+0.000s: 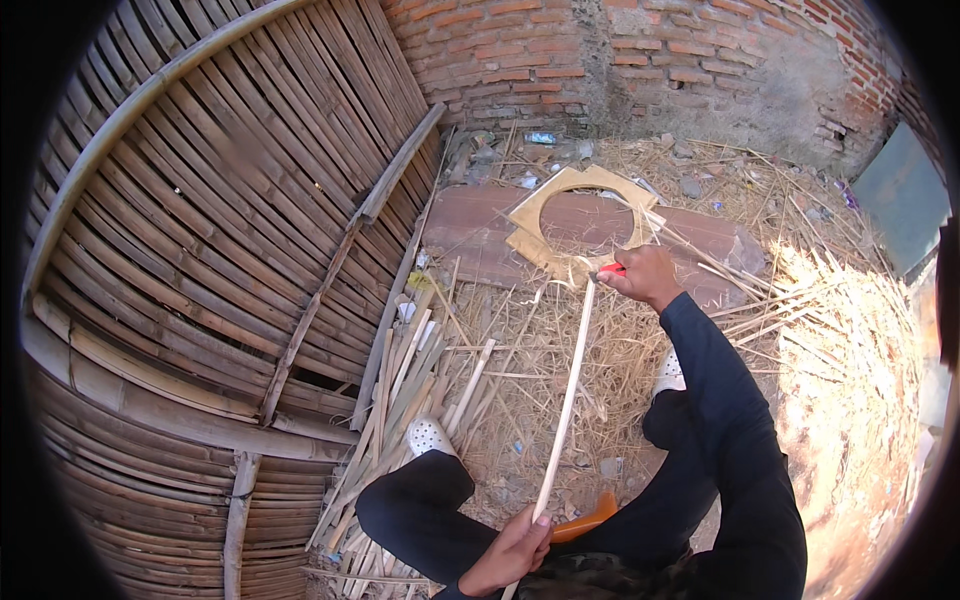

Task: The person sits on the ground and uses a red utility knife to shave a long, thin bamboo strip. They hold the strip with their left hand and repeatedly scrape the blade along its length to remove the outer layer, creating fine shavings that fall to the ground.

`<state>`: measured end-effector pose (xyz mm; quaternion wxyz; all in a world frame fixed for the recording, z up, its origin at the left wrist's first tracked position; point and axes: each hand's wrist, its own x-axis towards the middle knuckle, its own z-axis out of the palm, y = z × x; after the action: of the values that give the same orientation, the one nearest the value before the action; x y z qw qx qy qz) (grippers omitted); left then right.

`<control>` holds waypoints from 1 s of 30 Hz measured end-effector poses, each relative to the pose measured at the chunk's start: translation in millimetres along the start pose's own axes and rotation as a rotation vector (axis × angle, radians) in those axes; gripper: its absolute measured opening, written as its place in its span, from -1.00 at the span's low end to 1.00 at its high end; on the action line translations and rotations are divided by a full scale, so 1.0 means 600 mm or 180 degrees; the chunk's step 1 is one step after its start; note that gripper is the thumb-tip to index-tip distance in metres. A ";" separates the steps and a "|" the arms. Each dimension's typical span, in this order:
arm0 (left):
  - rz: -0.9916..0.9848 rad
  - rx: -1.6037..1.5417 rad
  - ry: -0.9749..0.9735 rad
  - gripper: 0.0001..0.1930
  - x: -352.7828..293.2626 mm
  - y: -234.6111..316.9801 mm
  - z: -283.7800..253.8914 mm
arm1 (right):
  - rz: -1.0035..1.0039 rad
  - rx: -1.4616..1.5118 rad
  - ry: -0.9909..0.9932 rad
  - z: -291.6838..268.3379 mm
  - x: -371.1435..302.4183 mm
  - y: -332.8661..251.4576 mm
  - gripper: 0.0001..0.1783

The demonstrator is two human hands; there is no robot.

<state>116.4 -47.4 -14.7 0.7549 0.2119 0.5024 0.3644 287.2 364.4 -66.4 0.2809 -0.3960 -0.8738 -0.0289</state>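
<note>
The left hand (512,555) clenches the near end of a long pale bamboo strip (566,400); an orange handle (585,521) lies just beside its fingers; the strip runs away from them over the straw-littered ground (800,400) to the right hand (640,277), stretched forward, whose fingers grip a small red-handled tool (609,269) against the strip's far end; just beyond those fingers lies a plywood piece with a round cut-out (575,225); a woven bamboo panel (220,220) stands well to the left.

The left hand (515,550) is closed low near the lap, while the right hand (645,275) is fisted on an outstretched arm.
</note>
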 end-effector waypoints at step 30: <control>0.0696 -0.1217 -0.0153 -0.78 0.025 0.047 0.018 | -0.0914 0.0976 -0.0190 -0.092 -0.148 -0.251 -0.23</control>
<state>119.9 -17.3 0.2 0.7491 0.1267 0.3800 0.5275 253.0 186.4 -39.8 0.3048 -0.2206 -0.9233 0.0764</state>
